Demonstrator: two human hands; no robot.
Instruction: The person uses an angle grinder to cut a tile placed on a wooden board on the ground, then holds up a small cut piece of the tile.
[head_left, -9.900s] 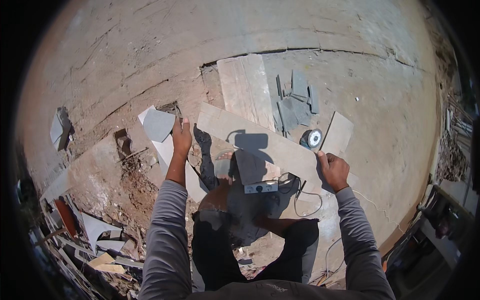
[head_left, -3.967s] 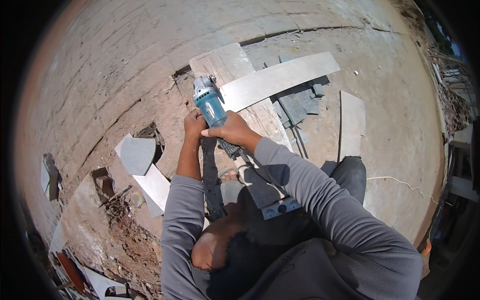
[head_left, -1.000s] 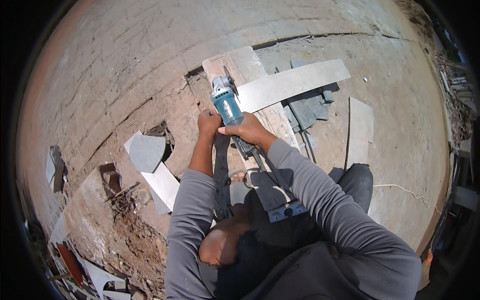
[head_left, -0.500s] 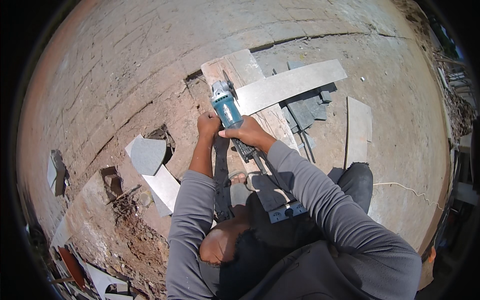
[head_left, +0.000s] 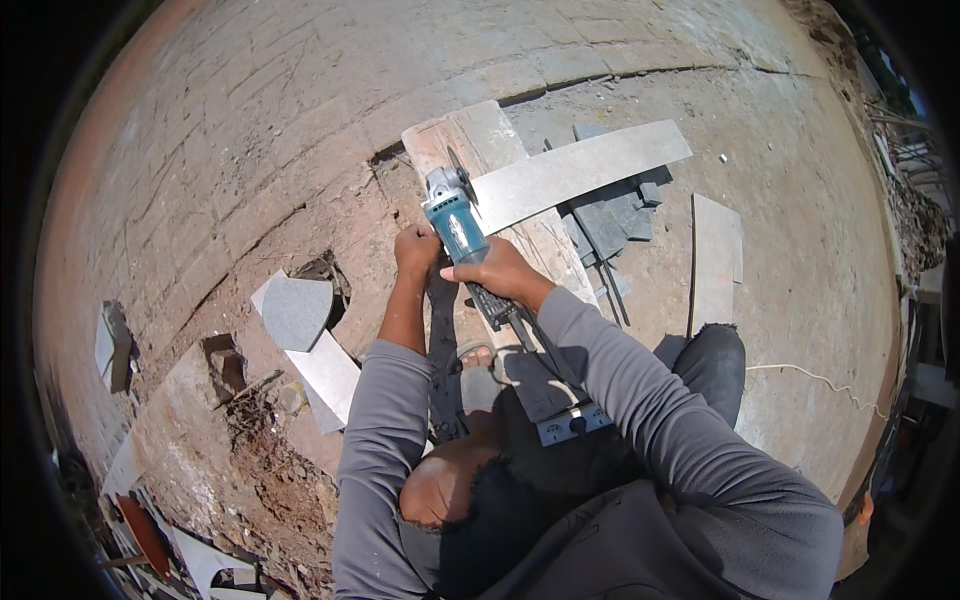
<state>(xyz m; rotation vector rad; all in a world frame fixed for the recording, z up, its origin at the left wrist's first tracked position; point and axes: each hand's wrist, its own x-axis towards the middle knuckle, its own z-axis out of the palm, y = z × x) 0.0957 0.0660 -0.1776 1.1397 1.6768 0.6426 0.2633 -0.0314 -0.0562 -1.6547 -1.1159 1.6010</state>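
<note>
1. Head view, hands: wraps the right hand (head_left: 500, 271) round the rear of a teal angle grinder (head_left: 456, 219). Curls the left hand (head_left: 417, 250) close by the grinder's left side; cannot tell whether touching it or pinching anything.
2. Head view, place: holds the grinder above a pale slab (head_left: 497, 130), with the disc (head_left: 459, 168) right by the left end of a pale tile strip (head_left: 585, 170); cannot tell if touching. Lies across the slab and grey offcuts (head_left: 612, 218), that strip.
3. Head view, handling: probably weighs most toward the grinder's metal head (head_left: 443, 184); looks rigid, best gripped round the barrel, well behind the disc. For the strip, looks thin and stiff, likely brittle, maybe slick with dust; best taken by both long edges near mid-length.
4. Head view, writing: shows a whitish label (head_left: 461, 228) on the barrel, too blurred to read. Shows small marks on the power strip (head_left: 575, 425), likewise unreadable.
</note>
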